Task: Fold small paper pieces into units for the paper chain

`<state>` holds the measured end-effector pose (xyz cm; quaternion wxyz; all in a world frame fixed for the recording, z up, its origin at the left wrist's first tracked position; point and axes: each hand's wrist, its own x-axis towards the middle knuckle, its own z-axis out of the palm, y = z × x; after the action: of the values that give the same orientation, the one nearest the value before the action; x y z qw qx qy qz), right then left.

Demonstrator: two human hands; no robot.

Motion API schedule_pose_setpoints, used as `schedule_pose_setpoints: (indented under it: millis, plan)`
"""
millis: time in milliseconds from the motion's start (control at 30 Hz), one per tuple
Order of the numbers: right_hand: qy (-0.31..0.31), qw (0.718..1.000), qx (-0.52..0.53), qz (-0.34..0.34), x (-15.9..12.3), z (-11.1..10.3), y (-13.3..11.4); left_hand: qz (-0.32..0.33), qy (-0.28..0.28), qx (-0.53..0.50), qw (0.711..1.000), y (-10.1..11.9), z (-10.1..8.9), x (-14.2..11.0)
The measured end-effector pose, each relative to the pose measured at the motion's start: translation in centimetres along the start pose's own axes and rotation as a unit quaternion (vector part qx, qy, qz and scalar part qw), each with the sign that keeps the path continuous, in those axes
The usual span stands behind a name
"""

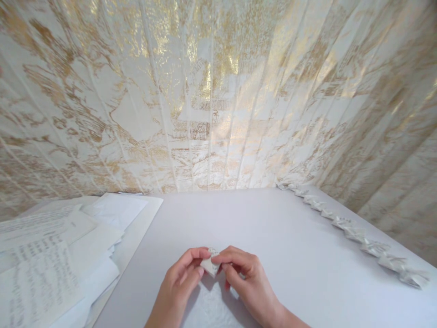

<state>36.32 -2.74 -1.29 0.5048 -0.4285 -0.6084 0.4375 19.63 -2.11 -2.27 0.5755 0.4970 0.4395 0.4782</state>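
Note:
Between my two hands, just above the white table (218, 218), is a small piece of folded paper (210, 268) with printed marks on it and a pointed lower end. My left hand (179, 280) pinches its left edge between thumb and fingers. On the other side, my right hand (247, 278) grips the paper's right edge with thumb and bent fingers. Parts of the folds are hidden behind the fingertips.
Loose sheets of paper (37, 273), some with handwriting, lie in a pile at the left. Along the right edge runs a row of several small folded paper pieces (373, 247). A wall with gold-patterned covering (211, 114) stands behind the table.

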Motion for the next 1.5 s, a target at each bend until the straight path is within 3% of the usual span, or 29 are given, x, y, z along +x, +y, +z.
schedule_pose_setpoints:
  millis: [133, 300, 400, 500, 633, 800, 967, 1267, 1367, 1500]
  plan:
    - [-0.008, 0.997, -0.042, -0.067, -0.2, -0.1, -0.8, 0.037, 0.005, 0.031, 0.999, -0.1, 0.3, -0.2]
    - [-0.021, 0.995, -0.052, -0.085, -0.3, -0.2, -1.1, 0.027, -0.005, 0.034, 0.999, -0.6, 0.4, -0.3]
    - [0.015, 0.999, -0.012, -0.039, -0.4, 0.0, -0.6, 0.023, -0.019, 0.069, 0.997, -0.4, 0.8, -0.7]
    - [-0.003, 1.0, 0.014, 0.022, -0.3, 0.2, 0.0, 0.044, -0.005, 0.081, 0.996, -0.3, 1.4, -1.1]
    - [0.009, 0.999, 0.027, 0.027, -0.2, 0.3, 0.2, 0.063, -0.002, 0.109, 0.992, -0.1, 1.6, -1.3]
    - [0.023, 0.999, 0.039, 0.007, -0.2, -0.1, -0.3, -0.004, -0.072, 0.158, 0.985, 0.1, 1.1, -1.1]
    - [0.006, 0.996, 0.071, 0.061, -0.4, 0.2, -0.3, -0.069, -0.097, 0.093, 0.989, 0.6, 1.3, -1.1]
    - [-0.018, 0.991, 0.082, 0.102, -0.2, 0.0, -0.2, -0.105, -0.14, 0.056, 0.983, 0.9, 1.6, -1.6]
    - [-0.033, 0.993, 0.029, 0.112, 0.0, -0.4, -0.2, -0.041, -0.119, 0.17, 0.977, 0.2, 0.7, -1.8]
    - [-0.047, 0.984, -0.157, 0.075, 0.1, -0.9, -0.4, 0.165, -0.03, 0.337, 0.926, -0.4, -0.7, -1.7]
